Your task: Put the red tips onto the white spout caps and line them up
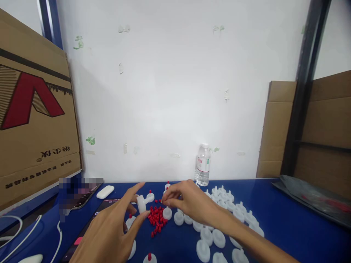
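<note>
My left hand [115, 219] grips a white plastic nozzle cap [141, 204] between thumb and fingers, tilted so its narrow spout points right. Above the pile of small red caps [157, 218], my right hand [181, 197] is closed in a pinch, with a small red cap [161, 201] at its fingertips. White nozzle caps with bare spouts [203, 250] stand in a wide spread on the right, partly hidden by my right forearm. Other white nozzle caps with red tips [149, 258] stand around my left hand, some of them partly covered by it.
A water bottle [203, 166] stands against the white wall. On the left are a large cardboard box [35, 109], a phone [87, 193], a white oval case [105, 192], white cables [23, 233] and a dark tablet-like device [94, 215]. A grey plastic bag [309, 199] lies at right.
</note>
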`<state>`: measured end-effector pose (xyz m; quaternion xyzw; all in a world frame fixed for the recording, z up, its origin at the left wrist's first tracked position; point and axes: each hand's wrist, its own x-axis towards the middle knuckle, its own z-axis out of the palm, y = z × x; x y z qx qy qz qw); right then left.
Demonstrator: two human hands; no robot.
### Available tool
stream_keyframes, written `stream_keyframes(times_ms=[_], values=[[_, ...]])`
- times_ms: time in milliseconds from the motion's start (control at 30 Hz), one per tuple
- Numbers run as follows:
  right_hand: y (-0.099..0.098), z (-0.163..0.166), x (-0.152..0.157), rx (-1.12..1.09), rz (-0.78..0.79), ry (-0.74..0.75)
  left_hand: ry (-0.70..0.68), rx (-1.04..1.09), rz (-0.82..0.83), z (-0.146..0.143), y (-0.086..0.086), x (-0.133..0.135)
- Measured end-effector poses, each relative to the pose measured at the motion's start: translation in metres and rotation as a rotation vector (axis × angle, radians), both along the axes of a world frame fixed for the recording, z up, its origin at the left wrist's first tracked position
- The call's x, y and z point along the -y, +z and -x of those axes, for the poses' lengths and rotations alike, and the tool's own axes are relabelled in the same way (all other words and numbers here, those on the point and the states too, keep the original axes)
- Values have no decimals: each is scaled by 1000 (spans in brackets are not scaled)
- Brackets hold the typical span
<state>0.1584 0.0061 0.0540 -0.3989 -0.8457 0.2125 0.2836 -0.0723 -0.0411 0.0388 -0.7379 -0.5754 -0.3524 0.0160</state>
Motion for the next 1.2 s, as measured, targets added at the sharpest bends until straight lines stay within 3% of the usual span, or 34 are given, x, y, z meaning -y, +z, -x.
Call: stream_keyframes(times_ms=[133,300,400,600,900,1200], values=[[21,0,12,-364,142,140,56,60,18,-7,3,5],[20,7,19,-519,184,145,-58,57,84,-8,7,9],[17,10,20,-568,217,191,-117,62,87,-9,8,9],[24,7,21,-661,229,167,-53,123,3,-12,8,14],[21,11,23,-679,216,174,-88,181,-15,-10,9,14],[14,17,28,-746,213,170,-138,169,-188,-18,10,21]])
